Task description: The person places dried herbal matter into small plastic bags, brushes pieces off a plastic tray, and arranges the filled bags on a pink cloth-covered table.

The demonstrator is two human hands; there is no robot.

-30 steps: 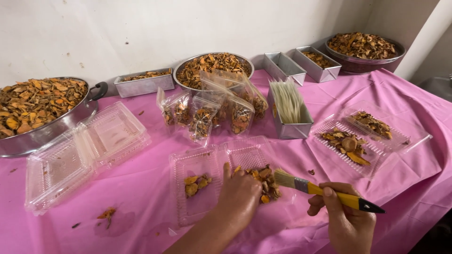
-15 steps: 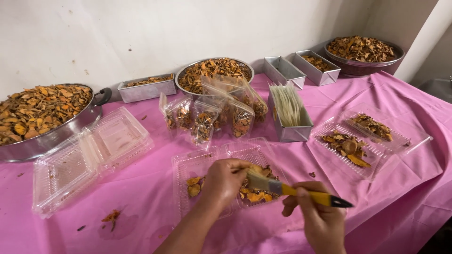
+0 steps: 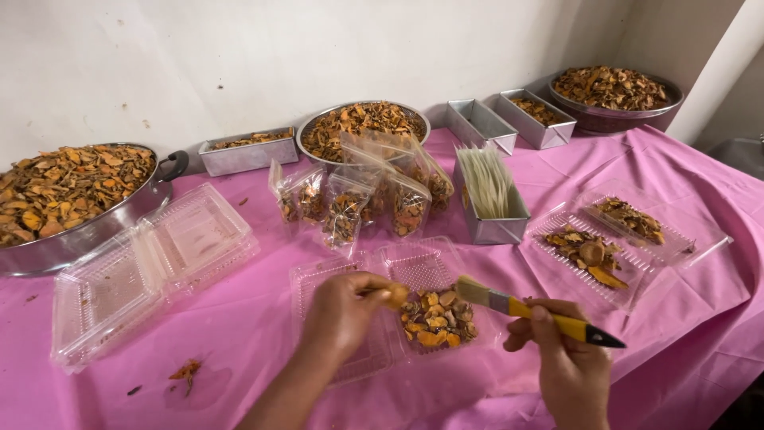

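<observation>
left hand [image 3: 344, 310]: curled, fingertips pinched on a small orange-brown piece [image 3: 395, 296], held just above the open clear clamshell tray [image 3: 374, 275].
right hand [image 3: 567, 362]: closed in a fist round the yellow handle of a paintbrush [image 3: 529, 311]; bristles point toward the left hand and stop just short of the piece.
dried pieces [image 3: 434, 317]: a heap in the tray half between the two hands, directly under the bristles.
empty clamshells [image 3: 151, 267]: well beyond the left hand, on the outer side, open on the pink bench [image 3: 255, 318].
filled bags [image 3: 358, 203]: past the tray, ahead of both hands.
loaf tin of pale sticks [image 3: 489, 199]: ahead of the right hand.
filled trays [image 3: 613, 239]: outward of the right hand, apart from it.
</observation>
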